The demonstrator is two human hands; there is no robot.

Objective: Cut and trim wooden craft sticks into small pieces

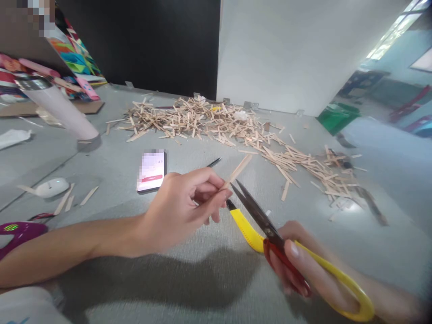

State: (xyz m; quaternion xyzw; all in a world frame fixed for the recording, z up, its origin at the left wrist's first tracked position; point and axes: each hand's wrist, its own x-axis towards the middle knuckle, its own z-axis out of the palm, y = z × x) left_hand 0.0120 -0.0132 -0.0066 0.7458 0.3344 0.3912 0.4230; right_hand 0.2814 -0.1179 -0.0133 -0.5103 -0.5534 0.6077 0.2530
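Note:
Between the thumb and fingers of my left hand is a thin wooden strip, slanting up and to the right. My right hand grips scissors with red and yellow handles. The scissor blades are slightly apart, and their tips are close beside the strip near my left fingertips. A curved yellow tool with a black end lies on the table under the scissors, partly hidden by them.
Many wooden strips are heaped on the grey table along the back panels, trailing right. A phone and a pen lie behind my left hand. At left are a bottle and a white mouse.

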